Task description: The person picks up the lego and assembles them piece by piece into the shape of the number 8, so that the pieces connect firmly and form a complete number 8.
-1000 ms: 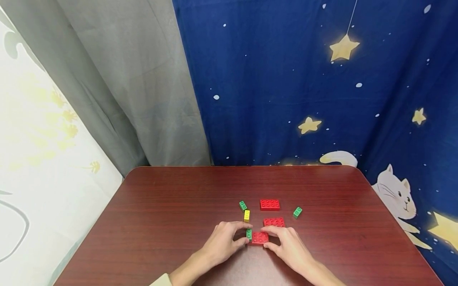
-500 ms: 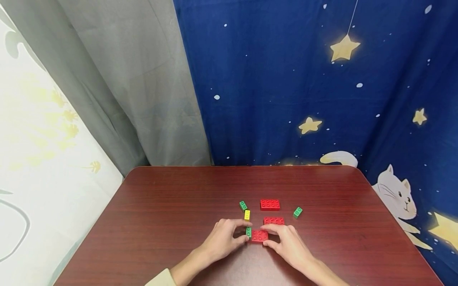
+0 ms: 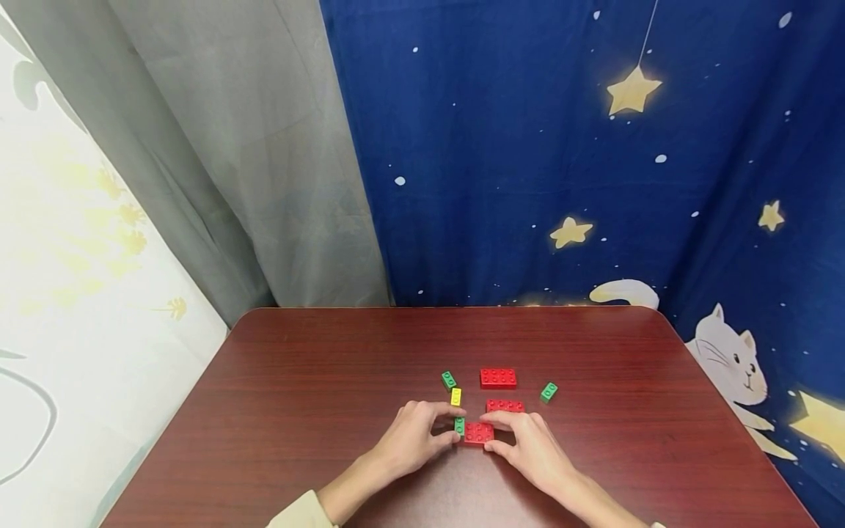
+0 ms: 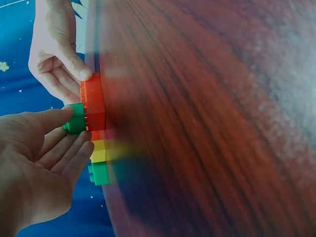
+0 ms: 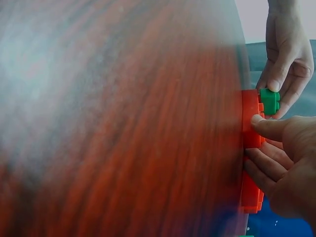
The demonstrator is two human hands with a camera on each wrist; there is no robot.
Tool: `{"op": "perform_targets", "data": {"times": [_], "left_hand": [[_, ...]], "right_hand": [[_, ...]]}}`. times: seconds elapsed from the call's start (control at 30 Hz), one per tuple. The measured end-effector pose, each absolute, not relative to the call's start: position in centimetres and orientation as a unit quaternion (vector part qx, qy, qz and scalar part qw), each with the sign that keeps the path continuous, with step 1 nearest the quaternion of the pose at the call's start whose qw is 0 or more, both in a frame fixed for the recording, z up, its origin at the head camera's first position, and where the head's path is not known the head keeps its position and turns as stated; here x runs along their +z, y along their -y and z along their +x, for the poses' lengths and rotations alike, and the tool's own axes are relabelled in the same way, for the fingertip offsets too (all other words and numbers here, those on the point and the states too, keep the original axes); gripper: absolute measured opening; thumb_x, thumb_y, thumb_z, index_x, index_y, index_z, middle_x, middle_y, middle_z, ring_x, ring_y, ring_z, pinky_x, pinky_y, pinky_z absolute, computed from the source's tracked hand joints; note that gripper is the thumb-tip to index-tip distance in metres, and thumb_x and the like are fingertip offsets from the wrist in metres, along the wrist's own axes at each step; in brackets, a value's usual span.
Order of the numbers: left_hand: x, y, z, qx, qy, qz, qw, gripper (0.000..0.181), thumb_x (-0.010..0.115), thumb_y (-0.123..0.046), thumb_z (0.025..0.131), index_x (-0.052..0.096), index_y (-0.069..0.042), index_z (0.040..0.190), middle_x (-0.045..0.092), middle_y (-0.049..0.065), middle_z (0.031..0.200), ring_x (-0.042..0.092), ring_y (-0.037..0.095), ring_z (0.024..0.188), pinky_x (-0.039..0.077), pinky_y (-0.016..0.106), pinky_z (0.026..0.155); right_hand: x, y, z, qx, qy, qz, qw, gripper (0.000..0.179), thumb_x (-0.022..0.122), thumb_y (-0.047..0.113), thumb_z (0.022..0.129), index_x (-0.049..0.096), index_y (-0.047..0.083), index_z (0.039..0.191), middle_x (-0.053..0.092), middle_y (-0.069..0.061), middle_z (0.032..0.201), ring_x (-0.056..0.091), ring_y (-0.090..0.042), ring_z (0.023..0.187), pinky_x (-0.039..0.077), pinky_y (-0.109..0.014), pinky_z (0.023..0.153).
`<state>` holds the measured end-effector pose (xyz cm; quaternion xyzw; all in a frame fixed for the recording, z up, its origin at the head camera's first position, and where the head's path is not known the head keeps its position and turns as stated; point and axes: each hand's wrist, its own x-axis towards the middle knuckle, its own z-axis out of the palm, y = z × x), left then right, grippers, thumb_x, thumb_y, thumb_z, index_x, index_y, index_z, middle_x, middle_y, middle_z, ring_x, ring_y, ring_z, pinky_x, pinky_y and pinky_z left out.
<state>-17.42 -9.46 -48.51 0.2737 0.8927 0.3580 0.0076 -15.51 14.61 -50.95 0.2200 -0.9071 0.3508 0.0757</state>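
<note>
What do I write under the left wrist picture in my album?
The left hand pinches a green brick on one end of a red brick, which the right hand holds.

Reaches forward with left hand (image 3: 412, 434) and right hand (image 3: 529, 444), near each other and angled inward. Pinches with both.

A glossy, reddish-brown table (image 3: 297, 381) is spanning the lower part of the head view, its streaky grain showing and its far corners curving. Just right of lower centre, a far red brick (image 3: 498, 378) is lying flat on it; a middle red brick (image 3: 505, 405), partly hidden, is sitting below that, and a near red brick (image 3: 479, 433) is resting lower still. A yellow brick (image 3: 456, 397) and a slanting green brick (image 3: 449, 380) are lying to their left, another green brick (image 3: 549, 392) to their right.
</note>
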Motion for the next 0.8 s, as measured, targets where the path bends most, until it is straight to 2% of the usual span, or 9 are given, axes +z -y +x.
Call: {"op": "perform_targets", "data": {"times": [0.43, 0.6, 0.8], "left_hand": [[-48.9, 9.8, -17.7, 0.464, -0.849, 0.239, 0.078, 0.030, 0.086, -0.009, 0.091, 0.081, -0.011, 0.120, 0.079, -0.003, 0.111, 0.073, 0.005, 0.103, 0.060, 0.023, 0.086], [-49.3, 9.9, -17.9, 0.493, -0.834, 0.231, 0.091, 0.030, 0.086, -0.007, 0.090, 0.081, -0.009, 0.120, 0.079, -0.001, 0.111, 0.074, 0.005, 0.101, 0.058, 0.018, 0.082], [-49.7, 9.9, -18.0, 0.520, -0.817, 0.227, 0.102, 0.030, 0.085, -0.004, 0.091, 0.080, -0.006, 0.121, 0.079, 0.000, 0.112, 0.075, 0.008, 0.102, 0.059, 0.019, 0.081]], "right_hand": [[-51.1, -15.1, -16.0, 0.409, 0.888, 0.209, 0.028, 0.037, 0.092, 0.013, 0.083, 0.080, 0.008, 0.118, 0.080, -0.002, 0.114, 0.076, -0.016, 0.105, 0.061, -0.039, 0.092], [-51.2, -15.2, -16.1, 0.419, 0.883, 0.210, 0.025, 0.037, 0.091, 0.013, 0.084, 0.080, 0.008, 0.119, 0.080, -0.002, 0.115, 0.076, -0.016, 0.105, 0.061, -0.037, 0.092], [-51.6, -15.4, -16.1, 0.435, 0.874, 0.213, 0.030, 0.038, 0.092, 0.012, 0.083, 0.080, 0.009, 0.119, 0.079, -0.001, 0.116, 0.076, -0.015, 0.104, 0.061, -0.034, 0.091]]}}
